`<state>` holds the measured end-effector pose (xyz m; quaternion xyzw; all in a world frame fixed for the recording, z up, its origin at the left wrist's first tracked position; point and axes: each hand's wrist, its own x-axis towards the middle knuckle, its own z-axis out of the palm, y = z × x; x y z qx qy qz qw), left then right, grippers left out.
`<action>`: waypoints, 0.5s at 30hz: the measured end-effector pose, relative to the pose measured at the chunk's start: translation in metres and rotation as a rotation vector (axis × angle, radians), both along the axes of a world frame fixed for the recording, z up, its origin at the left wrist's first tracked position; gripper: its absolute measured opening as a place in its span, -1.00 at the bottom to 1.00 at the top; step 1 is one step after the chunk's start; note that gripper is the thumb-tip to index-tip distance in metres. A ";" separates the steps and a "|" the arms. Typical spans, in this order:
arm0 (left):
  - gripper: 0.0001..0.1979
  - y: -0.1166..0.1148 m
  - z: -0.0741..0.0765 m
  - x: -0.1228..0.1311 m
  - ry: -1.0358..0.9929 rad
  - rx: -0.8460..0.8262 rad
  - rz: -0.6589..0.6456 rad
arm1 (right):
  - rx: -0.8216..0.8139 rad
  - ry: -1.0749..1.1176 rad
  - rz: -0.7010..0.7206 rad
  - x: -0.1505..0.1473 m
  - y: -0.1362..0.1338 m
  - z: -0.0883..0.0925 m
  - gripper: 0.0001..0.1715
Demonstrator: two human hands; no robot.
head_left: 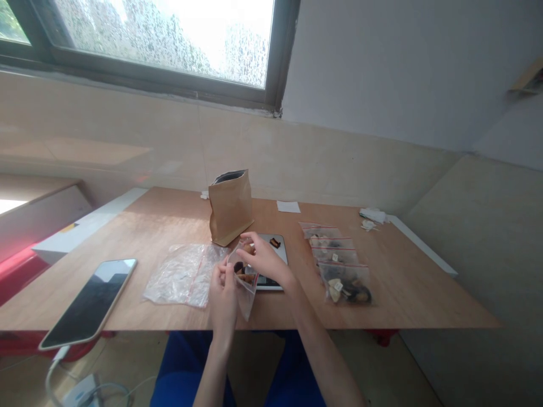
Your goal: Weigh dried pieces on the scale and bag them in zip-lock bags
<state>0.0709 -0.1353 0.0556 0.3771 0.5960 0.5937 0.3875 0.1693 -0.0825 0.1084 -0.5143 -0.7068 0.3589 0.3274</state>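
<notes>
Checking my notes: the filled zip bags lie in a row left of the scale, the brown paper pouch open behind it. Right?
No. The head view shows the filled zip bags in a row right of the scale; the brown paper pouch stands open behind it.

Small clear plastic zip bag point(246, 289), soft and crinkled, see-through throughout. It is held in the air, upright with a slight tilt, mouth uppermost and lower end hanging free over the near edge of the wooden table point(169, 226). Contents: a small heap of dried pieces point(242, 272), dark brown and tan, gathered in the upper half. The left hand point(223, 297) grips the left side; the right hand point(265, 260) pinches the top edge.
</notes>
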 end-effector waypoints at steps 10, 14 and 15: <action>-0.71 0.001 0.003 -0.004 -0.075 -0.006 0.022 | 0.344 -0.188 -0.204 0.033 0.020 -0.033 -0.68; -0.72 0.002 0.001 -0.004 -0.067 0.050 0.030 | 0.297 -0.316 -0.298 0.053 0.031 -0.068 -0.64; -0.72 0.001 0.000 -0.003 -0.051 0.067 0.038 | 0.296 -0.315 -0.303 0.055 0.031 -0.073 -0.64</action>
